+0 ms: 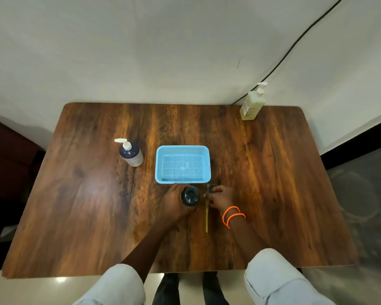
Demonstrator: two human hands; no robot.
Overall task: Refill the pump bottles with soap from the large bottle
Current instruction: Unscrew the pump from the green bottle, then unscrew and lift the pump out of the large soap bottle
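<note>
A small dark pump bottle (190, 195) stands open-necked on the wooden table (75, 194), just in front of the blue basket. My left hand (174, 204) wraps around its left side. My right hand (220, 198) holds the dark pump head (209, 188) beside the bottle, and its yellowish dip tube (206, 219) trails toward me over the table. A dark blue pump bottle (131, 153) with a white pump stands at the left. The large pale-yellow soap bottle (252, 103) with a white pump stands at the far right corner.
An empty light-blue plastic basket (161, 164) sits mid-table behind my hands. A black cable (295, 44) runs down the white wall to the far right corner. Orange bands circle my right wrist. The table's near edge is by my knees.
</note>
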